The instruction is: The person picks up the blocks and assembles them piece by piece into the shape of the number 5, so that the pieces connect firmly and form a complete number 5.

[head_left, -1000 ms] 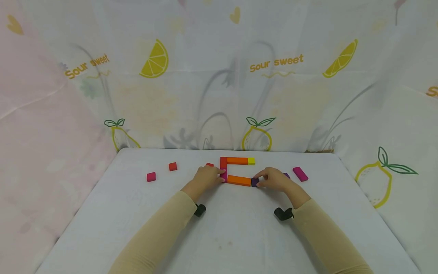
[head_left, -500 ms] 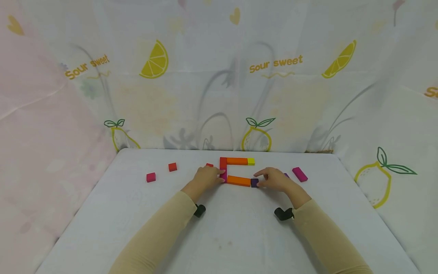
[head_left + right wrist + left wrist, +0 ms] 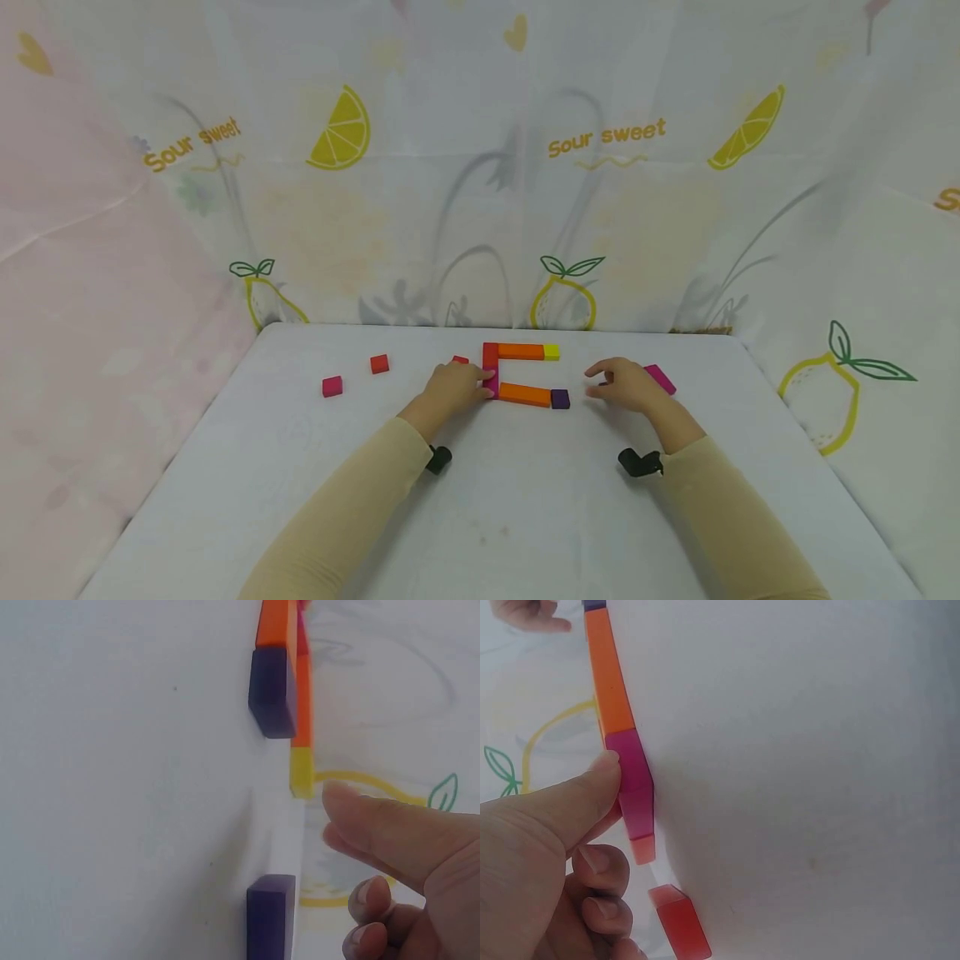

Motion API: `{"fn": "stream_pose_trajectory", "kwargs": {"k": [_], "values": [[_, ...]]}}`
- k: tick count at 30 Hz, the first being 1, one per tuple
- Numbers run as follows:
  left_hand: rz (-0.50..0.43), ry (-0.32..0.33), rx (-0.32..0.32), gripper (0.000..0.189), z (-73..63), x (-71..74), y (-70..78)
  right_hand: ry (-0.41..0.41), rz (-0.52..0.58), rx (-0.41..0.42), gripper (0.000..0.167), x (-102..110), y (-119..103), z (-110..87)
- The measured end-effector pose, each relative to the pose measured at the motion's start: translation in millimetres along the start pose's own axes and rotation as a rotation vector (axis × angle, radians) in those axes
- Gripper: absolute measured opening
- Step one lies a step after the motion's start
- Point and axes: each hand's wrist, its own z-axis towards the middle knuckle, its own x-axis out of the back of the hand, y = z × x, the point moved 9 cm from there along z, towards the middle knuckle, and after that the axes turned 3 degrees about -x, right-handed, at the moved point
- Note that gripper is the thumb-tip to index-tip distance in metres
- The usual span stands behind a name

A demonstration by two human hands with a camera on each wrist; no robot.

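Observation:
My left hand [image 3: 453,387] pinches a magenta block [image 3: 634,780] between thumb and index finger at the near end of the left column. A red block [image 3: 490,353] continues that column toward the back. From its far end run an orange block [image 3: 521,352] and a yellow cube [image 3: 552,352]. Along the near row, another orange block [image 3: 524,395] leads to a dark purple block [image 3: 560,399]. Just right of that purple block, my right hand [image 3: 626,385] hovers with fingers loosely bent and nothing in them. A second purple block [image 3: 270,919] lies below it, mostly hidden in the head view.
A loose magenta block [image 3: 661,379] lies beyond the right hand. On the left are a pinkish-red block [image 3: 332,387] and a red block [image 3: 379,363]. Another red block [image 3: 460,360] peeks out behind the left hand. A printed cloth stands behind the white table [image 3: 480,500].
My right hand has let go of the purple block at the end of the near row and moved right. The left hand has stayed on the magenta block.

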Motion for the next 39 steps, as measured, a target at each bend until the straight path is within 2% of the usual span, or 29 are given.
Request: {"fn": "stream_pose_trajectory", "kwargs": {"k": [3, 10, 19, 31, 39], "values": [[0.007, 0.003, -0.006, 0.048, 0.0, 0.2, 0.2, 0.02, -0.001, -0.008, 0.039, 4.9, 5.6, -0.7], [0.007, 0.004, 0.002, 0.048, 0.8, -0.1, -0.1, 0.081, -0.009, 0.036, 0.041, 17.7, 15.3, -7.4], [0.002, -0.001, 0.01, 0.048, -0.4, 0.2, 0.3, 0.115, -0.02, -0.035, 0.051, 24.2, 34.7, -13.9], [0.006, -0.007, 0.018, 0.048, 2.2, -1.7, -1.5, 0.102, -0.023, -0.148, 0.072, 20.8, 47.7, -17.5], [0.014, -0.003, 0.018, 0.048, 1.2, -0.9, -0.2, 0.104, -0.049, -0.112, 0.071, 16.8, 44.1, -15.3]]}}
